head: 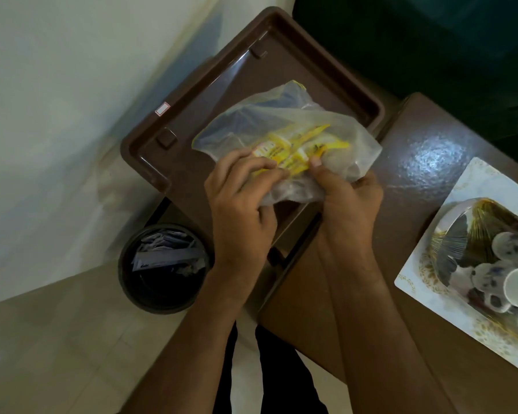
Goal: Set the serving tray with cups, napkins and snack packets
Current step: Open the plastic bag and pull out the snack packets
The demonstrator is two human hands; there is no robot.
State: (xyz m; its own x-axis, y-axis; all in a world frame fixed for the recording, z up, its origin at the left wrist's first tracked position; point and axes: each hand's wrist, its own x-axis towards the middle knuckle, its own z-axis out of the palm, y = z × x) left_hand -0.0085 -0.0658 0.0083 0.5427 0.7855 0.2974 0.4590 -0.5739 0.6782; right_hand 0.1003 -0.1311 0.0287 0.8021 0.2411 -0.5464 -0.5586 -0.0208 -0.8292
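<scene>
Both hands grasp a clear plastic bag (284,138) over the brown serving tray (174,115): the left hand (240,201) pinches its near edge, the right hand (349,198) grips the bunched side. The yellow snack packets (299,147) lie inside, just beyond the fingertips, long axes slanting up to the right, about equally near both hands. The cups (512,276) sit wrapped on a white patterned tray (473,180) well off to the right on the table (425,144), cut by the frame. Napkins I cannot make out; a bin (162,270) stands below
</scene>
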